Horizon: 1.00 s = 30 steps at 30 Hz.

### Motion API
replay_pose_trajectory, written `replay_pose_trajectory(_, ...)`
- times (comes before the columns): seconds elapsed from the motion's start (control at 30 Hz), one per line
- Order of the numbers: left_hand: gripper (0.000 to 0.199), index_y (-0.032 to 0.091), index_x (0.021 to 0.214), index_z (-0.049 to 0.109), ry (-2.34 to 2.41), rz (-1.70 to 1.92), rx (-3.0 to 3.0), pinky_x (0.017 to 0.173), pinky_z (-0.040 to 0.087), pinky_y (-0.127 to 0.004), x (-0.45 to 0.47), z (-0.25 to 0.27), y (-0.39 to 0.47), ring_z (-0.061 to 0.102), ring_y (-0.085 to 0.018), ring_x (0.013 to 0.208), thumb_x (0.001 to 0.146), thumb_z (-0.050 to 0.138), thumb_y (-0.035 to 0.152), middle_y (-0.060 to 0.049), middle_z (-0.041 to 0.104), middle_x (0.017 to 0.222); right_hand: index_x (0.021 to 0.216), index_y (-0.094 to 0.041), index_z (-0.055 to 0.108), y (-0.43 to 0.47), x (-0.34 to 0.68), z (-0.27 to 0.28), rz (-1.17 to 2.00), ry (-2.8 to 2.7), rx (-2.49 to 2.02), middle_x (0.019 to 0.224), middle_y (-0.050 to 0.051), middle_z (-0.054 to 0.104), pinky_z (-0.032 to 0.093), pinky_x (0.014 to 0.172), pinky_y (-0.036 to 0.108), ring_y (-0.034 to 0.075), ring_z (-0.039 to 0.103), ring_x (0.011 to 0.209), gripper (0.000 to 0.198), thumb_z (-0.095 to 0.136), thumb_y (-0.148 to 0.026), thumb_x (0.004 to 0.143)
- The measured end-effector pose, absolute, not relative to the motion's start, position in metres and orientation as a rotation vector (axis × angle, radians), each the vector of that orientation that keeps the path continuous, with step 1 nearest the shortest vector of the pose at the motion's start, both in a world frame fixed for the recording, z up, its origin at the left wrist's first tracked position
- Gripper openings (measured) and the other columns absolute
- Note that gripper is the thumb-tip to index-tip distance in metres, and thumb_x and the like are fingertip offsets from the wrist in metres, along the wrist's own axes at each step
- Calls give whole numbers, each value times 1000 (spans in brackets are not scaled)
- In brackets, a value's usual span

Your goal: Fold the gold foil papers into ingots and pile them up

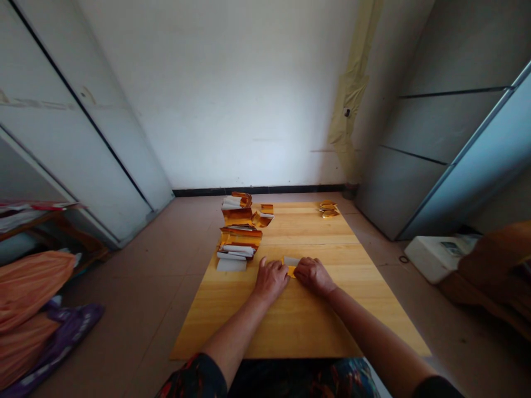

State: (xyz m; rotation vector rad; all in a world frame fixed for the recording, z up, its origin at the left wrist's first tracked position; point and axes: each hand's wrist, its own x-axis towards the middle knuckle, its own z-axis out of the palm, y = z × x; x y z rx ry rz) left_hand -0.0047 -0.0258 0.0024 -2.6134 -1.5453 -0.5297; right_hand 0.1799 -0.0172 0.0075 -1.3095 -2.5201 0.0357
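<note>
Between my two hands, on the wooden table [315, 326], lies a small sheet of gold foil paper [291, 271] with a pale grey-white part [292, 260] along its far side. My left hand [271, 279] is closed on the paper's left end, fingers bent over it. At the other end my right hand [314, 275] is closed too, its fingers pressed together on the sheet. The fingers cover much of the paper.
Stacks of gold and white paper [239, 237] stand along the table's left side. Several folded gold pieces [328, 209] lie at the far right corner. Beyond are a white wall [249, 99], a grey fridge [440, 121] on the right and a purple bag [70, 331] on the left.
</note>
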Motion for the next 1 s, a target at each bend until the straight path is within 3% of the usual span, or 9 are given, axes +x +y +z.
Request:
replay_pose_trajectory(0.13,4,20,84,61,-1569,-546,-2605,98,28,-46,-5,3,-26,61,-19,88,82,58,21,-4,66,89,84,-24,70,-12,183,12,87,-2648,-1222,86,3,63,29,66,25,14,52,78,12,58,-26,84)
replay_pose_trajectory(0.43,11,21,88,61,-1564,-556,-2603,98,27,-49,-3,1,-26,61,-21,87,80,62,28,-5,66,89,70,-18,65,-7,176,6,-26,-2602,-1262,76,3,63,27,63,24,11,51,69,24,49,-18,88)
replay_pose_trajectory(0.67,13,21,87,62,-1526,-538,-2554,98,29,-47,-2,-3,-28,59,-19,86,84,52,15,-4,64,87,81,-19,65,-7,182,11,116,-2582,-1246,81,3,63,29,63,23,12,53,71,19,51,-28,88)
replay_pose_trajectory(0.77,14,22,86,62,-1520,-555,-2551,97,30,-46,-3,-4,-29,58,-18,86,85,50,15,-3,63,86,89,-20,64,-15,177,9,25,-2554,-1258,89,4,62,30,68,26,15,53,80,16,56,-33,85)
replay_pose_trajectory(1.0,15,22,86,61,-1530,-567,-2557,99,29,-46,-4,-5,-30,57,-18,89,89,48,18,-4,62,90,80,-19,63,-20,162,2,-183,-2574,-1219,82,6,62,28,73,31,16,50,77,19,48,-21,91)
